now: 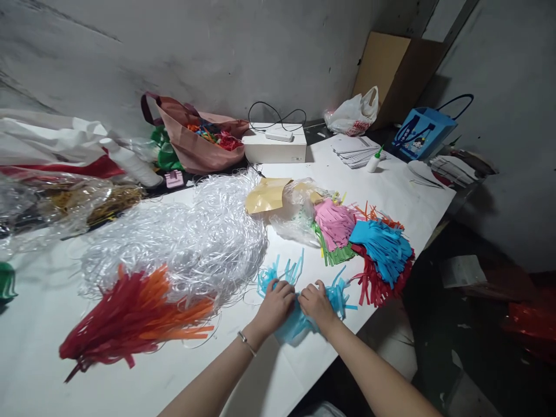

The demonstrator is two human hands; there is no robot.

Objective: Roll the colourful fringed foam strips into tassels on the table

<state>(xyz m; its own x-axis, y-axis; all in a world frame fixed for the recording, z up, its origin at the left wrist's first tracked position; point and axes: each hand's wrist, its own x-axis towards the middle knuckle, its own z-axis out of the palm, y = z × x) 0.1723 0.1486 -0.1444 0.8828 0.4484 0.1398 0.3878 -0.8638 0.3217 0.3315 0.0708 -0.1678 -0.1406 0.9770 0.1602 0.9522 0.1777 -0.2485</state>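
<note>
Light blue fringed tissue paper (292, 327) lies near the front edge of the white-covered table, its cut strips fanning out on both sides. My left hand (278, 301) has its fingers curled onto the left part of this paper. Close beside it, my right hand (316, 304) is closed on the right part, fingertips bent down into the paper. To the left rests a red and orange tissue tassel bundle (130, 315). On the right are stacked fringed papers: pink (334, 223), green (341, 253), bright blue (384, 246) and dark red (371, 286).
A large heap of shiny white string (186, 237) spreads over the table's middle left. Behind stand a pink bag (182, 136), a white box (275, 145) and a small glue bottle (372, 164). A blue gift bag (423, 133) is at the far right corner.
</note>
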